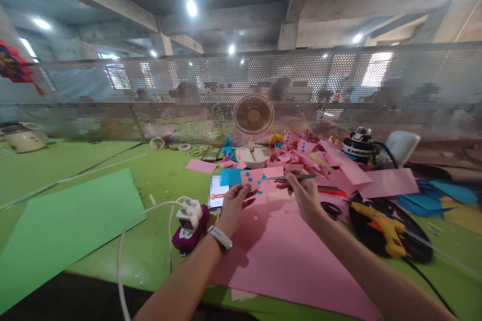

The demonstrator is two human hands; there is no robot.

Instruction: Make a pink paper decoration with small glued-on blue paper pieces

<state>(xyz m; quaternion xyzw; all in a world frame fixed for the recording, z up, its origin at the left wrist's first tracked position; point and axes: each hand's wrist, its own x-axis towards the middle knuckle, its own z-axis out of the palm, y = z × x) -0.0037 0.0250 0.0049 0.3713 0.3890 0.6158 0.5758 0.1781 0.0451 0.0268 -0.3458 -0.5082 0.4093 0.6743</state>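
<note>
- Pink paper (289,256), one big sheet, lies on the green table (161,160), under the person's two arms.
- Beside the left arm sits a purple power block (203,225) with a white plug (189,213) in it, and a white wire (121,251) loops down. A white band (220,237) goes around the left wrist.
- Out to the left lies a big green sheet (83,225).
- Past the right arm, a yellow glue gun (394,233) rests on a round black tray (418,247).
- The left hand (234,206) has its thumb and fingers pinched on the low edge of a small pink card (254,174). The card is up over the big sheet and has blue diamonds (250,179) on it.
- The right hand (304,194) is closed around thin tweezers (279,177). Their tips reach one of the diamonds; I cannot tell if they grip it.
- Just past the left hand are a phone (216,199) and a blue paper piece (230,177).
- Behind the right hand is a messy heap of pink scraps (301,153).
- Behind the card stands a round fan (253,114).
- Farther back, a grey screen (165,80) full of little holes runs across. Bright lights shine on the ceiling.
</note>
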